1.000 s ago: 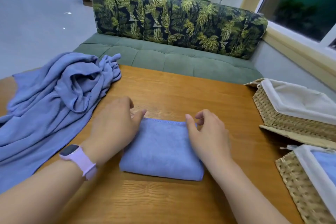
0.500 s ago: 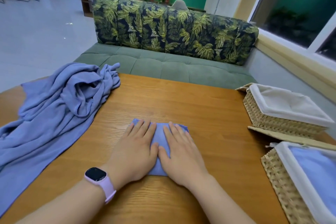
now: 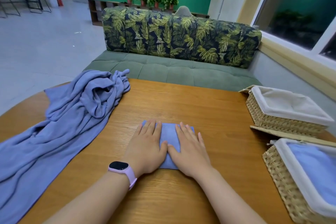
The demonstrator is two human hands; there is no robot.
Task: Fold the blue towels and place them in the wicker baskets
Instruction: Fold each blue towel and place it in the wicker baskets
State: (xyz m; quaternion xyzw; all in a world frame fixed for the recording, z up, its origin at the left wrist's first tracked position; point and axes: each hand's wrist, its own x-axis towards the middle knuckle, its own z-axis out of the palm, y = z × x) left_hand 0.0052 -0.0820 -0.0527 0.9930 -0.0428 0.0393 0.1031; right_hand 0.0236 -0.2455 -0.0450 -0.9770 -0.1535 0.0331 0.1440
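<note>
The wooden table point(image 3: 181, 103) carries everything. Largest on it is the pile of unfolded blue towels point(image 3: 54, 132), crumpled along the left edge and spilling toward the near left corner. At the right edge stand two wicker baskets with white cloth liners: the far basket point(image 3: 283, 122), near the far right corner, shows only its liner inside; the near basket point(image 3: 283, 187), at the near right corner, holds blue towel fabric point(image 3: 316, 167). In the middle of the table lies the small folded towel point(image 3: 168, 138). The left hand point(image 3: 147, 149), a pink-strapped watch point(image 3: 122, 169) on its wrist, and the right hand point(image 3: 189, 151) both press flat on it, fingers straight, thumbs touching.
</note>
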